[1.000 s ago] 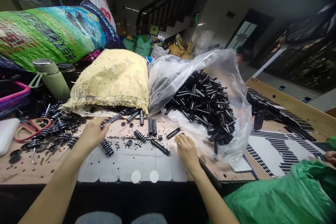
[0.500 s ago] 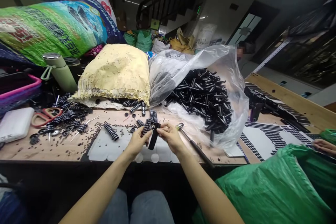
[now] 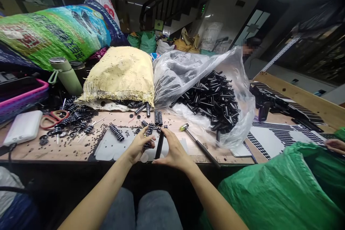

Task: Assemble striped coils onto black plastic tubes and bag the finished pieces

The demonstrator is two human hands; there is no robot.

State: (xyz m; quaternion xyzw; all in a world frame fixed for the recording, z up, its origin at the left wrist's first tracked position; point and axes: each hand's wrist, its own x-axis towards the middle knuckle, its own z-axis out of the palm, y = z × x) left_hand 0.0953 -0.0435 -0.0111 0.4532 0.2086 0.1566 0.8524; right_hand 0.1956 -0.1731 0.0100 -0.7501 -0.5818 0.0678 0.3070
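Observation:
My left hand [image 3: 137, 148] is closed on a black-and-white ridged roller [image 3: 150, 129], partly hidden by the fingers. My right hand [image 3: 176, 152] grips a slim black handle [image 3: 159, 145] lengthwise, thumb at its near end and fingertips at its far end. The handle's far end meets the roller's metal end near the fingers; how they join is too small to tell. Under both hands lies a pale sheet [image 3: 107, 149]. Just beyond stand two similar rollers [image 3: 158, 118], and another roller [image 3: 116, 132] lies to the left. A hammer [image 3: 201, 144] rests right of my right hand.
A clear plastic bag [image 3: 172, 79] spills many black handles [image 3: 212, 100]. Left are a yellow sack [image 3: 121, 72], scissors [image 3: 55, 118], a white box [image 3: 23, 126] and scattered small rings. At right, a green sack [image 3: 283, 187] stands below another person's hand [image 3: 335, 145].
My right hand has shifted from pinching the handle's upper part to spanning its length. The handle has turned to show a narrower face. My left fingers have loosened slightly around the roller.

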